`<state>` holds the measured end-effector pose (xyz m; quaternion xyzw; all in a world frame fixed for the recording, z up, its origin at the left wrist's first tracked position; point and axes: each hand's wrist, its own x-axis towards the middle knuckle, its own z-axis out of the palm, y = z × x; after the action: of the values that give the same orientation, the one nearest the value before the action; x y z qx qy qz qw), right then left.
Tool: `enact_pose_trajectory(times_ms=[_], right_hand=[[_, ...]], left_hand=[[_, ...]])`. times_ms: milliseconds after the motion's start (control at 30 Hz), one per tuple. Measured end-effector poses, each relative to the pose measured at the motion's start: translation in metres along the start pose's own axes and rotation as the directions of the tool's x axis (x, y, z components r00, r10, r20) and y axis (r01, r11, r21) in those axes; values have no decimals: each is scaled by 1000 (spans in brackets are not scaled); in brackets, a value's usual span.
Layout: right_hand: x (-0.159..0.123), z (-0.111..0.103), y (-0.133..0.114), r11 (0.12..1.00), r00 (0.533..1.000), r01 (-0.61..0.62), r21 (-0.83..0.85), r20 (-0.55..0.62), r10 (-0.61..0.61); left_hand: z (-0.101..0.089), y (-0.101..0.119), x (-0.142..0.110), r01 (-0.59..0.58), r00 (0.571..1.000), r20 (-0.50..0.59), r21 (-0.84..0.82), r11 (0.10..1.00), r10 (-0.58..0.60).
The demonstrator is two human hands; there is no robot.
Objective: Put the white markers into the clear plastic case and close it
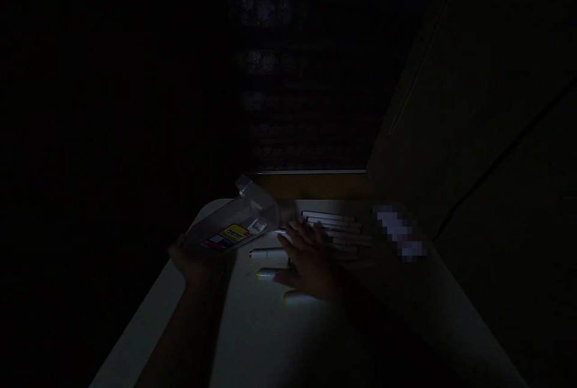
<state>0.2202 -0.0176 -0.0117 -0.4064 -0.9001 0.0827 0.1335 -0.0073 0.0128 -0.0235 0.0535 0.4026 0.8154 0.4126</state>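
Observation:
My left hand grips the lower end of a clear plastic box, which is tilted with its flap raised at the far end. A yellow and dark label shows on the box's side. My right hand lies over several white markers, fingers spread and reaching forward. Near its fingertips is an orange-ended marker. Two yellow-ended markers, one of them the nearer marker, lie partly under the hand. More markers lie side by side beyond it. Dim light hides much detail.
Everything rests on a white table with rounded far corners. A blurred-out pale object lies at the right edge. A dark cable runs down on the right, and a brown ledge stands behind the table.

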Motion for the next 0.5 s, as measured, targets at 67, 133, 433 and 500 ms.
enact_pose_trajectory(times_ms=[67, 133, 433, 500], right_hand=[[-5, 4, -19, 995, 995, 89, 43, 40, -91], [-9, 9, -28, 989, 988, 132, 62, 73, -136], [-11, 18, -31, 998, 997, 45, -31, 60, -43], [-6, 22, -39, 996, 996, 83, -39, 33, -82]], left_hand=[[0, -1, -1, -23, 1000, 15, -50, 998, 24], [1, 0, -1, -28, 1000, 9, -81, 996, 28], [0, 3, -3, 2, 1000, 12, -93, 996, -1], [2, 4, -4, -4, 1000, 3, -96, 995, 4]])
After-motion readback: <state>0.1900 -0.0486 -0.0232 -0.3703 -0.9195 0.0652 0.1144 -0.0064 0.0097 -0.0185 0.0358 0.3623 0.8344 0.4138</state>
